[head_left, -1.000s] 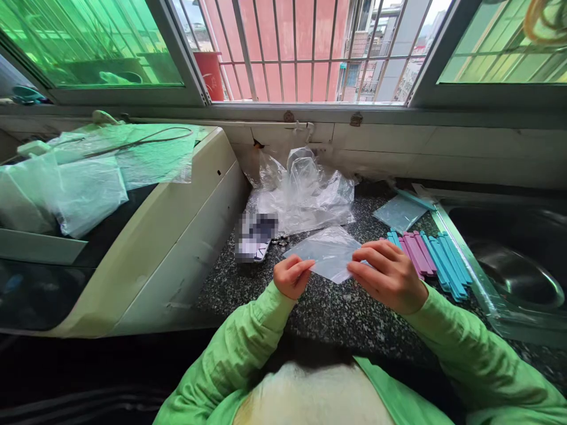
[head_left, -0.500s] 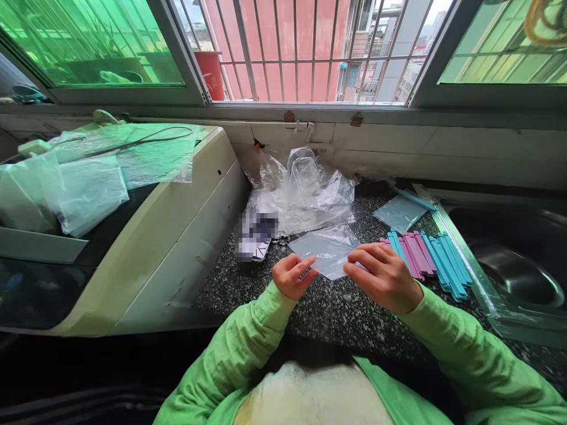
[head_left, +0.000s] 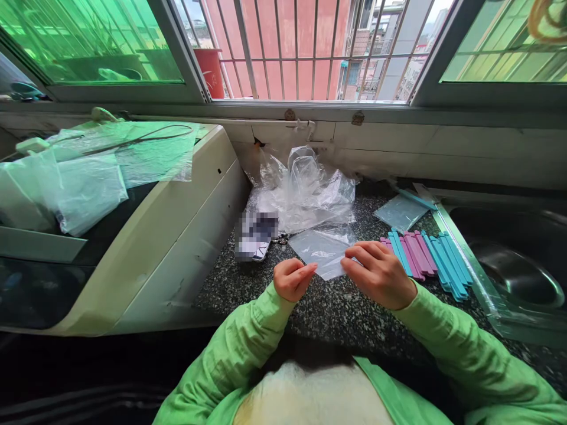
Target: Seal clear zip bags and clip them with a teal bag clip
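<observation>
A small clear plastic bag [head_left: 319,251] lies in front of me between both hands, above the dark speckled counter. My left hand [head_left: 293,280] is closed, thumb and forefinger pinched together at the bag's near left edge. Around the right side of the same bag, my right hand [head_left: 378,274] has its fingers closed, partly covering that edge. Pink and blue plastic strips [head_left: 447,265] lie in a row just right of my right hand.
Crumpled clear plastic bags [head_left: 305,192] heap behind the work spot, a phone [head_left: 257,239] beside them. A flat packet [head_left: 402,211] lies near the steel sink [head_left: 518,277] at right. A large cream-coloured appliance [head_left: 190,224] stands on the left under plastic sheets. A barred window is behind.
My left thumb and forefinger, apart before, have come together at the bag's edge. My right hand has shifted slightly left.
</observation>
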Available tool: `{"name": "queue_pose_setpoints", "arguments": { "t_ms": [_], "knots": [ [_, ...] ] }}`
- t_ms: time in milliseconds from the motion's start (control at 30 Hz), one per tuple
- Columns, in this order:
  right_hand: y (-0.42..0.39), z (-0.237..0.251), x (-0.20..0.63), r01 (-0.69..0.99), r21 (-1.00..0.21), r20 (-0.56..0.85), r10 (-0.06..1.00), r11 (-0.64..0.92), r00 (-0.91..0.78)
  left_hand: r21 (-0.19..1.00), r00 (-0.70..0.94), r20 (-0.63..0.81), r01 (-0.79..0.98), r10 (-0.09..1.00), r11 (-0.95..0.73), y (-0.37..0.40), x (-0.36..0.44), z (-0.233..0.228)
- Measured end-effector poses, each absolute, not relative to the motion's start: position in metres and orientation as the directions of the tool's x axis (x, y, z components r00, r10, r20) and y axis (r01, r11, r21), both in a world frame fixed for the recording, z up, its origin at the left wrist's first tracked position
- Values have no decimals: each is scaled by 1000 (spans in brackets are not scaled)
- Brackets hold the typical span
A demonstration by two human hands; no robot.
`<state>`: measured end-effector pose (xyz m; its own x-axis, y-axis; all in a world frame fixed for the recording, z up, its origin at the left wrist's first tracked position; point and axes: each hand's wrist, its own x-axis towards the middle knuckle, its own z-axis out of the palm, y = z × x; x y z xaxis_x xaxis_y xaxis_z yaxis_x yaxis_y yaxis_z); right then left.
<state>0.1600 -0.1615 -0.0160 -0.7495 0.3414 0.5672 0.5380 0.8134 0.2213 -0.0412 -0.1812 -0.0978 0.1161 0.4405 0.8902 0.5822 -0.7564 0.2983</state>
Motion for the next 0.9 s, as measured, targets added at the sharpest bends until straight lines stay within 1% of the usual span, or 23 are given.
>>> {"name": "queue_pose_setpoints", "arguments": {
  "t_ms": [200,367,433,500,600,700,800,900],
  "knots": [
    [-156,-7,167,620,266,585,387,738,-713,423,34,866,481,498,-768,-180,-42,-93],
    [-155,10,182,700,302,672,376,647,-638,530,-42,834,337,551,-778,-174,-38,-71],
    [-156,19,189,727,287,699,382,624,-604,577,-59,809,269,585,-771,-170,-36,-61],
    [-157,27,196,746,250,712,405,617,-573,654,-76,754,190,653,-733,-166,-33,-55],
    [-156,34,205,754,205,708,437,624,-554,796,-88,604,22,792,-605,-159,-29,-53],
    [-152,37,213,753,183,701,453,632,-551,897,-67,392,-194,918,-397,-153,-25,-54],
    [-153,39,218,756,143,734,444,639,-514,900,-8,194,-397,981,-182,-153,-22,-48],
    [-159,45,223,741,84,804,393,667,-445,850,86,79,-526,993,-23,-161,-19,-32]
  ]
}}
